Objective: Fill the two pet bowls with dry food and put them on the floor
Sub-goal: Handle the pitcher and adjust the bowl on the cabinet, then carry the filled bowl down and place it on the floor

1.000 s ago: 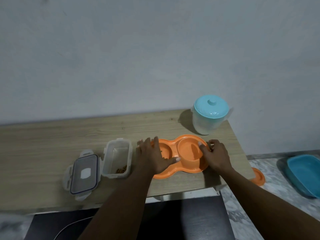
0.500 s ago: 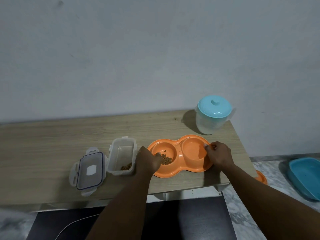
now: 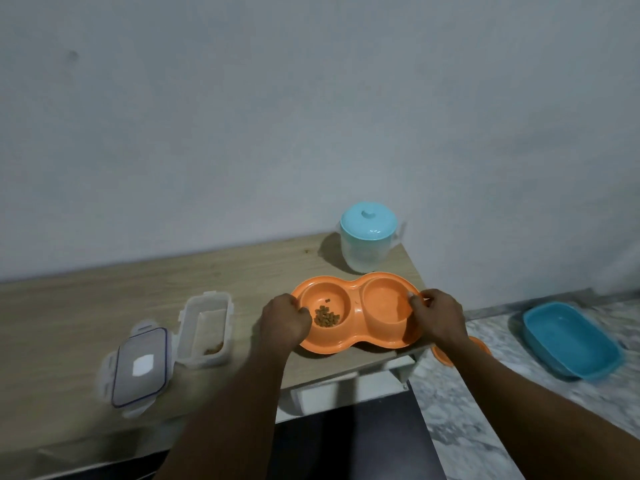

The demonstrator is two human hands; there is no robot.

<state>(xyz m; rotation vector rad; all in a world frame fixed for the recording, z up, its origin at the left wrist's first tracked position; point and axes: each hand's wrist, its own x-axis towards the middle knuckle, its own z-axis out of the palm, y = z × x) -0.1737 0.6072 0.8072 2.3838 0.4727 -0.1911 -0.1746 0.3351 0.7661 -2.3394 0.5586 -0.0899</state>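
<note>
An orange double pet bowl rests on the right end of the wooden table. Its left well holds a small heap of brown dry food; the right well looks bare. My left hand grips the bowl's left rim, and my right hand grips its right rim. A clear food container with a few kibbles in its near end stands open to the left, its lid lying beside it.
A clear jug with a turquoise lid stands behind the bowl at the table's far right corner. On the marble floor to the right lie a blue tray and an orange dish partly hidden by my right arm. A wall backs the table.
My left hand has slid off the top of the left well to its rim, uncovering the dry food. My right hand stays on the right rim. The view has shifted left.
</note>
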